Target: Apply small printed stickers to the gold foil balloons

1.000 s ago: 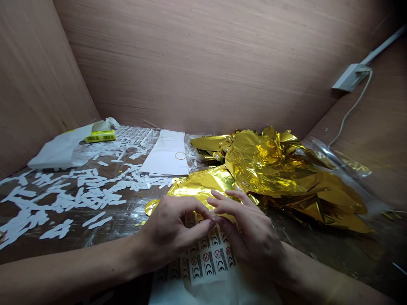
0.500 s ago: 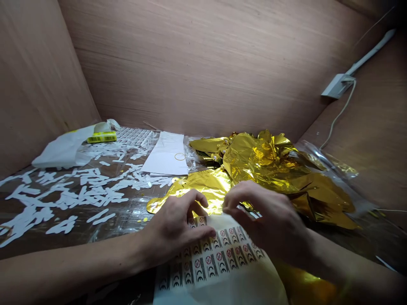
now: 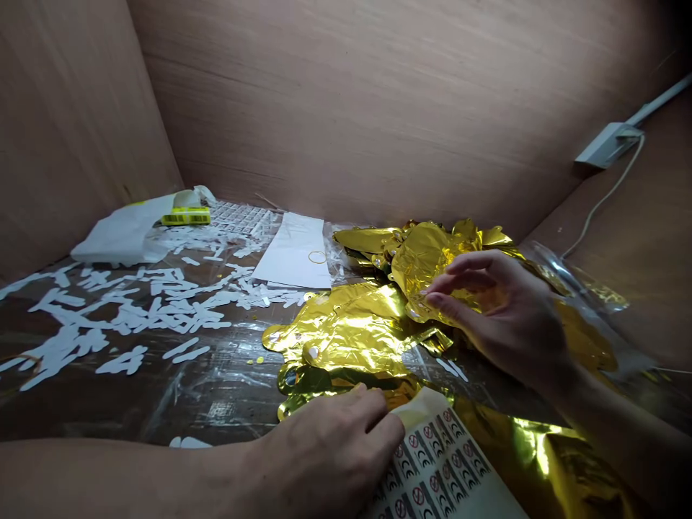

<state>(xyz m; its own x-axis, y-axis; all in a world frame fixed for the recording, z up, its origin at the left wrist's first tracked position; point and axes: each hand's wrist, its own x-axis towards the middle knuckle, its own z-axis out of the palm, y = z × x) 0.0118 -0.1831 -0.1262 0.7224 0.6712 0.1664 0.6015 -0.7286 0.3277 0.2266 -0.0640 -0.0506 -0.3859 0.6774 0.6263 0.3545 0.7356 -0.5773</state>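
A sheet of stickers [image 3: 432, 468], printed with rows of CE marks and red warning circles, lies tilted at the bottom. My left hand [image 3: 346, 440] is closed at its left edge, with the thumb against the sheet; the other fingertips are hidden. Just beyond its knuckles lie flat gold foil balloons [image 3: 357, 324] with rounded tabs. Raised over the gold pile [image 3: 422, 256], my right hand [image 3: 502, 317] brings thumb and forefinger together in a pinch. Whatever is at those fingertips is too small to name.
White paper strips [image 3: 162, 303] are scattered across the left of the dark tabletop. Behind them are a white bag [image 3: 124, 234], a yellow label roll [image 3: 187, 216] and white cards [image 3: 295, 249] with a rubber band [image 3: 317, 257]. A socket box [image 3: 608, 148] is on the right wall.
My right hand has lifted off the sheet and moved up and right. My left hand has come down and right, and the sheet has shifted right and tilted, uncovering gold foil.
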